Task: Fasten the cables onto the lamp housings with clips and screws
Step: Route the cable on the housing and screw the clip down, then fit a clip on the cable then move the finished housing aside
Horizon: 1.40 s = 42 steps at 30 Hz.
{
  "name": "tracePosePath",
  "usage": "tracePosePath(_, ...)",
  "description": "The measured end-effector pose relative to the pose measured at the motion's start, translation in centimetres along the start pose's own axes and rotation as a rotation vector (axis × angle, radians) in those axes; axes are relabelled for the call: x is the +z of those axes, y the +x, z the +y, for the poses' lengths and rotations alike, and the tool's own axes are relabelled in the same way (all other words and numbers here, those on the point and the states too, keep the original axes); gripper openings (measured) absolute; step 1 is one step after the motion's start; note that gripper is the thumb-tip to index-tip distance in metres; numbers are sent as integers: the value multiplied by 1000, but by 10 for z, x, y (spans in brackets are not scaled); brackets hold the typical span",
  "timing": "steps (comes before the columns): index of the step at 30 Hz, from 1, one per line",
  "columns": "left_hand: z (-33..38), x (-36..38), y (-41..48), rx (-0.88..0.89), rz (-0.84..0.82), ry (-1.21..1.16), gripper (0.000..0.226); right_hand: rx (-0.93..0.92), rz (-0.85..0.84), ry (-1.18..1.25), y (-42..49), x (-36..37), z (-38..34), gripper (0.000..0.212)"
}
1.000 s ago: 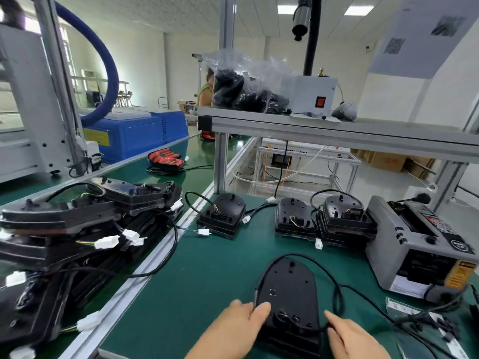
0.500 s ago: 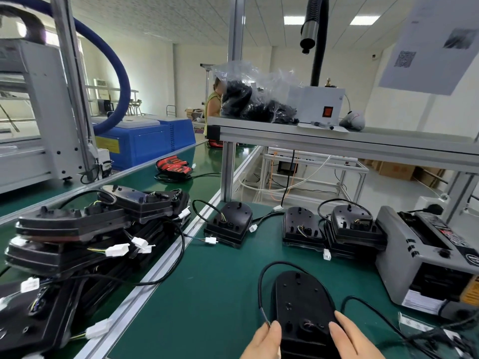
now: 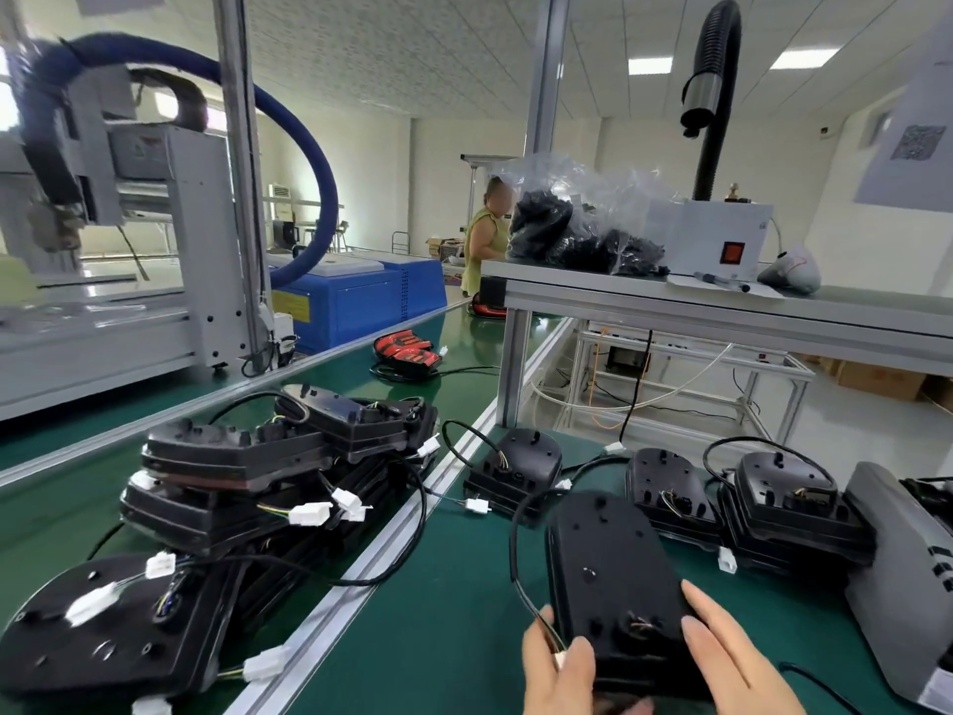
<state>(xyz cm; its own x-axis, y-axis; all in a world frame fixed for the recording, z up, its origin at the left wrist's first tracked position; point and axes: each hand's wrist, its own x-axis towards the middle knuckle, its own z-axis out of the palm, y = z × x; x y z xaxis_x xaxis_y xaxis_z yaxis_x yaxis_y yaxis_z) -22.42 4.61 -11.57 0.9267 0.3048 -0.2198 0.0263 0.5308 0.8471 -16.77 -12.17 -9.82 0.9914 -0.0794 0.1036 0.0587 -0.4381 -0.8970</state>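
— The green bench [image 3: 438, 611]?
— Bare mat runs left to its aluminium rail [image 3: 361, 570].
— The lamp housing [image 3: 613, 575]?
— At the near edge, between both hands.
— Grip?
— The left hand [image 3: 559, 673] clasps the near-left corner, thumb on top by the cable [image 3: 515, 554]. The right hand [image 3: 732, 657] holds the right side, fingers together.

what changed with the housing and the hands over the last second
The lamp housing looks lifted off the green mat, its far end now overlapping the back housings. The left hand and right hand, earlier resting at its near end, now grip it from both sides. Its cable loop swung from right to left. The back housings, the pile on the left and the grey machine stayed put.
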Motion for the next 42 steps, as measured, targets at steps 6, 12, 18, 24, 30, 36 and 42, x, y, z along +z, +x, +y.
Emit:
tracePosePath(6, 63, 1, 20, 193, 37, -184, 37, -249, -191, -52, 24, 60, -86, 40)
tracePosePath(12, 132, -9, 59, 583, 159, -155, 42, -463, -343, -3, 60, 125, -172, 46)
tracePosePath(18, 188, -36, 107, 726, 391, -184, 47, -485, -580, 154, 78, 200, -233, 66)
tracePosePath(24, 204, -57, 137, 563, 701, -196, 51, -542, -710, 23, 84, 253, -225, 60)
tracePosePath(30, 183, -49, 131, 513, 586, -308, 63, -516, -783, 14, 92, 255, -225, 54)
tracePosePath(36, 168, -49, 111, 464, 496, -453, 58, -538, -822, -30, 94, 245, -223, 54)
tracePosePath(42, 152, -51, 97, 477, 481, -514, 36, -546, -753, -8, 67, 224, -197, 53)
